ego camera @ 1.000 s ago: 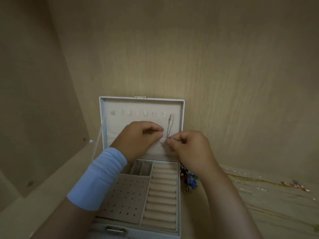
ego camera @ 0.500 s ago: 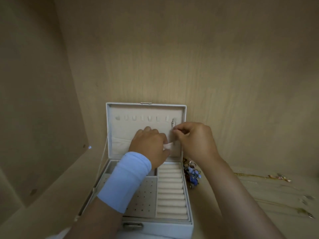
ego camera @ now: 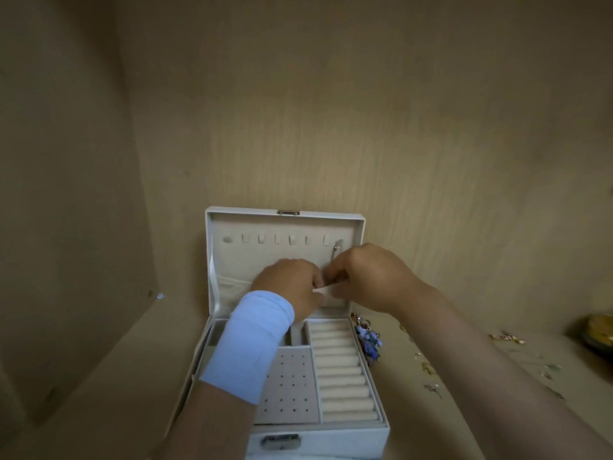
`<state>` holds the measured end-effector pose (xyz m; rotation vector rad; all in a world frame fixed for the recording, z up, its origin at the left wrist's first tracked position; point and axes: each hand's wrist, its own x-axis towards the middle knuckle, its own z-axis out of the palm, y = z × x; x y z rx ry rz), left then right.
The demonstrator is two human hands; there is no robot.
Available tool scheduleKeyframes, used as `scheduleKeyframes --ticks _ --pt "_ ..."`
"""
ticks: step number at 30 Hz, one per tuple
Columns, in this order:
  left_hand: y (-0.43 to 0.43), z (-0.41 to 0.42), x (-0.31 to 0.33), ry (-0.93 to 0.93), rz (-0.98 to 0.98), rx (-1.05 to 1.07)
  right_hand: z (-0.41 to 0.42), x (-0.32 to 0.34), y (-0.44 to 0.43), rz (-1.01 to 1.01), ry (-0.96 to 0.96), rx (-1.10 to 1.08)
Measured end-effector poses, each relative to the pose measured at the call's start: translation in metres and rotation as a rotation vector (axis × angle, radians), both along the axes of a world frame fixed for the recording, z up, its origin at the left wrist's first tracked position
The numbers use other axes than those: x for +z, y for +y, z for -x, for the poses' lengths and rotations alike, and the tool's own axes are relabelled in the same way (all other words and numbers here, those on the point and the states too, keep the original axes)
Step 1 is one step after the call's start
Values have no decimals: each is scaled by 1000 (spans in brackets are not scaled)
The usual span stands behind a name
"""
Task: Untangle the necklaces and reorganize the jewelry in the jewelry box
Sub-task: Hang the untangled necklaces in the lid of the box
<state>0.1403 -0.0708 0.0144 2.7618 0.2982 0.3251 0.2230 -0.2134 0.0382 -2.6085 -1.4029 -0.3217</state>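
The left hand (ego camera: 288, 286) is closed narrow, fingers curled in and thumb pinching one end of a pale strip (ego camera: 323, 290) at the lower part of the lid's lining. The right hand (ego camera: 374, 280) meets it knuckle to knuckle, fingers likewise curled tight, pinching the strip's other end. A silver necklace (ego camera: 336, 250) hangs from the rightmost hook in the lid and drops behind the right forefinger (whether the chain is also caught in that pinch, I cannot tell). A blue wristband (ego camera: 248, 343) wraps the left wrist. Both hands work over the open jewelry box (ego camera: 331, 439), whose lid stands upright against the back wall; below them lie the ring rolls (ego camera: 341, 366) and a perforated earring panel (ego camera: 288, 386). Just beside the box's right wall lies a blue beaded piece (ego camera: 369, 340), with gold chains (ego camera: 428, 367) scattered further right on the shelf.
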Motion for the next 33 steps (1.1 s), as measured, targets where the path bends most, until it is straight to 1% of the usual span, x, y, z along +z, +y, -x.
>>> scheduleKeyframes --ticks 2,6,8,10,14,16,17,19,21,24,26,28,30,31,33 --pt "2 -2 -2 -10 -2 2 -2 1 3 20 -27 -7" --pt "5 -5 -6 -48 -37 -6 -5 1 6 -5 -89 28" --pt "5 -5 -8 -69 -63 -7 -3 -3 9 38 -80 32" --pt "4 -5 -8 -87 -93 -10 -4 -5 7 48 -19 20" --pt "-6 -2 -1 -172 -91 -48 -5 5 -16 -144 114 52" --pt "-17 -2 2 -219 -79 -75 -5 13 -36 -232 159 15" --pt "-24 -2 2 -231 -77 -87 -7 16 -48 -233 175 -13" --pt "-40 -4 2 -227 -96 -122 -10 18 -73 -151 221 -64" --pt "-58 -5 -2 -198 -114 -171 -13 14 -92 -60 314 -90" --pt "-92 -7 -10 -113 -95 -271 -17 2 -124 69 468 -125" --pt "-113 -10 -16 -50 -77 -323 -21 -7 -139 182 524 -148" --pt "-130 -16 -21 9 -48 -354 -25 -16 -149 255 544 -143" --pt "-144 -23 -26 107 -5 -359 -27 -25 -156 287 539 -141" --pt "-151 -26 -30 156 -6 -352 -27 -31 -157 307 526 -135" --pt "-163 -32 -37 225 -68 -333 -28 -43 -159 339 501 -121"
